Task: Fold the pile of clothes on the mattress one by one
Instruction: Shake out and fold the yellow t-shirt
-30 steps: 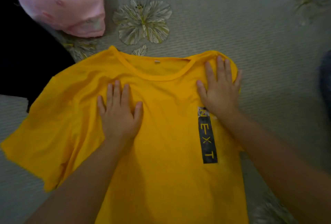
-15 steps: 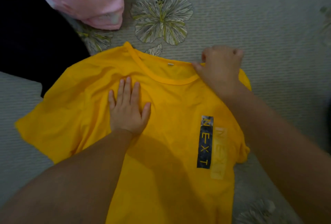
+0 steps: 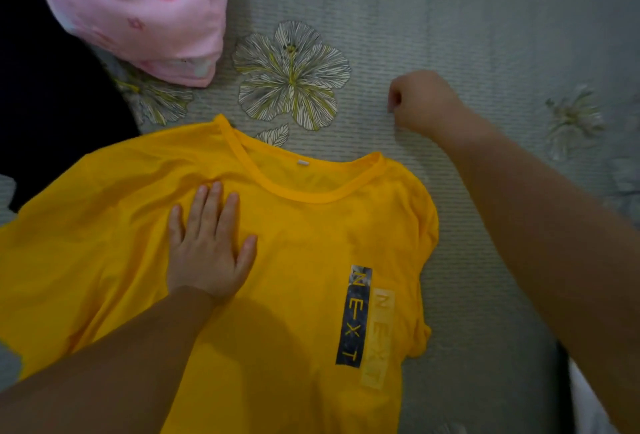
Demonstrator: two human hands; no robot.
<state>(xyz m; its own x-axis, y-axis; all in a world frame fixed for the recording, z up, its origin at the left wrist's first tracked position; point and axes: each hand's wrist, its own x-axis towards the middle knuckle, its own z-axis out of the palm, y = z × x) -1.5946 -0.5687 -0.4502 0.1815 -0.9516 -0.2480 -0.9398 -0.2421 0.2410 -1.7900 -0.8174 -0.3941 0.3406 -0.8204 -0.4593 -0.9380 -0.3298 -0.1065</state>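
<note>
Since half a second ago: right hand (image 3: 420,102) lifted off the shirt's right shoulder and moved up onto the bare mattress (image 3: 485,17); right sleeve now tucked under along the shirt's right edge.

Head view. Printed on the yellow T-shirt (image 3: 294,253): "NEXT" reading down a dark vertical strip (image 3: 353,315), with a paler "NEXT" just beside it. Small white tag inside the collar, not legible. Shirt spread front-up on the mattress, left sleeve spread out, cloth lightly creased.

Left hand (image 3: 207,250) released, fingers straight, pressed flat on the chest. Right hand clenched, clear of the shirt; contents cannot be told.

Pink strawberry-print garment (image 3: 138,10) bunched at upper left, beside dark cloth (image 3: 41,104). Mattress grey with flower pattern.
</note>
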